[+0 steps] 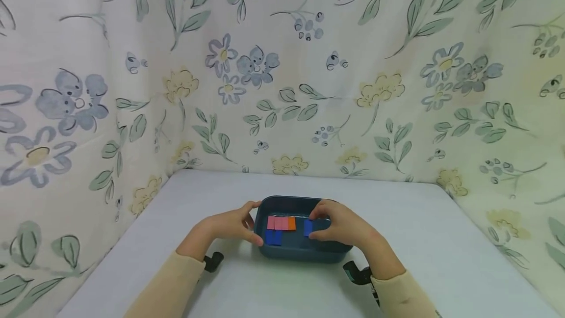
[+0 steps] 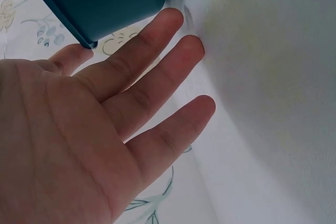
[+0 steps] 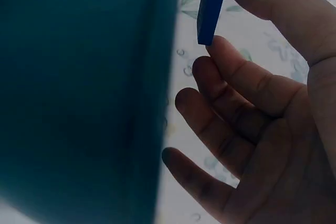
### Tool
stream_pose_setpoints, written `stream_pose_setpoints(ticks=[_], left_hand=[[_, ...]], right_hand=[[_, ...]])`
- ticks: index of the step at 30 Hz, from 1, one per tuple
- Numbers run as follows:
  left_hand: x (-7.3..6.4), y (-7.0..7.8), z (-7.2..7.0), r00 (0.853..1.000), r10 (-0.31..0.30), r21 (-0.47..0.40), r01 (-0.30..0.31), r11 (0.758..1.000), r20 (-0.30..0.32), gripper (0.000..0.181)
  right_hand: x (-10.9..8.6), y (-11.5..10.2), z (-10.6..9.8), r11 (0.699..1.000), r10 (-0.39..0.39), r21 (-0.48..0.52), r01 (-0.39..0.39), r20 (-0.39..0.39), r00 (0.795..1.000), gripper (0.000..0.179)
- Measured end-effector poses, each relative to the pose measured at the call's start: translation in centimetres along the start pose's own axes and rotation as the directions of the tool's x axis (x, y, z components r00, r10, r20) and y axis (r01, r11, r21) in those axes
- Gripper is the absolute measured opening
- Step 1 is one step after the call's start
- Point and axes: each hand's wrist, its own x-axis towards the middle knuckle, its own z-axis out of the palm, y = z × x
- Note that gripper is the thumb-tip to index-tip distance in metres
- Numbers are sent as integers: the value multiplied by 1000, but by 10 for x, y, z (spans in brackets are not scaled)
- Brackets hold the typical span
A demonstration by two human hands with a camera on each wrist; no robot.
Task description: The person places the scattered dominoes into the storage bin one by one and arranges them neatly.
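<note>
A dark teal bin [image 1: 302, 255] stands on the white table. Over its right half my right hand [image 1: 346, 223] pinches a small flat blue tile [image 1: 307, 228] between thumb and fingertip; the right wrist view shows the tile [image 3: 211, 14] held by its ends, above the bin's rim. My left hand [image 1: 230, 224] is at the bin's left end, fingertips right at the rim and wall. The left wrist view shows that hand's fingers [image 2: 142, 72] extended beside the bin. Inside the bin lie pink tiles [image 1: 278, 223] and an orange tile [image 1: 292, 223] in a row, with blue tiles [image 1: 273, 237] below them.
The white table [image 1: 273, 288] extends around the bin. Floral fabric [image 1: 282, 87] hangs behind it and along both sides. Each wrist carries a small black camera mount [image 1: 214, 262], close to the tabletop.
</note>
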Motion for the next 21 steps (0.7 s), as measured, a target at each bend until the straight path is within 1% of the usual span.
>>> stream_pose_setpoints(ticks=[4,8,11,15,21], left_hand=[[-1,1,0,1000,0,2,0,1000,-1,110],[-1,3,-1,1000,-6,10,6,1000,-7,110],[0,3,-1,1000,-7,13,7,1000,-8,110],[2,1,-2,1000,-1,9,1,1000,-5,110],[2,-1,-1,1000,-6,-1,6,1000,-6,114]], right_hand=[[8,-8,13,996,-9,-91,8,-8,1000,38],[18,-15,28,982,-31,-188,28,-13,999,41],[25,-18,40,970,-26,-244,20,-19,999,45],[34,-19,52,957,4,-290,-6,-6,1000,43],[39,-19,60,950,24,-312,-14,28,999,37]])
